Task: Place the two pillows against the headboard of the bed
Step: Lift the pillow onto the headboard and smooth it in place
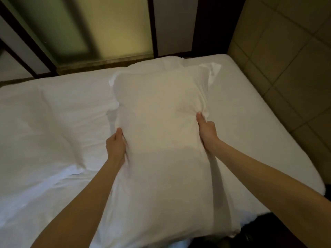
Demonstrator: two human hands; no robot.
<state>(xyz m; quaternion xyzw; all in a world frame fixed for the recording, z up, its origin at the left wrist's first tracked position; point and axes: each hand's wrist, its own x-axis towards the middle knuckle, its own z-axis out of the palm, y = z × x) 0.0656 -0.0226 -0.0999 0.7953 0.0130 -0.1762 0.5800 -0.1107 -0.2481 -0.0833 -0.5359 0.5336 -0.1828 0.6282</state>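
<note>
A: Head cam shows one pillow (pixel 161 133) held lengthwise over the bed (pixel 44 122), its near end close to the camera, its far end pointing away. Left hand (pixel 116 147) is clamped on the left edge, right hand (pixel 206 129) on the right edge, both about mid-length — fingers dug into the fabric.

B: How's it look?

A: White, plump, smooth case w/ creases where the thumbs pinch. Loose flap of case sticks out at the far right corner.

B: And the 2nd pillow?

A: Something white and rounded (pixel 157 64) lies just beyond the held one, at the far edge of the bed. Prob. the other pillow, but it's mostly hidden, so can't say for sure.

B: Headboard?

A: Padded panel wall (pixel 286 51) on the right, touching the mattress — I'd judge that's it. So the pillow likely needs a turn to lie along that side.

B: Handling?

A: Soft and light, I'd guess; it dents under the grip and sags a bit. No risk of breakage. Case fabric may slide over the filling, so grabbing stuffing + cover together beats pinching cloth alone. Mid-edge hold on both sides, as now, keeps it balanced; corners would let it droop.

B: Progress?

A: Early, I'd say. Neither pillow rests against the panels.
</note>
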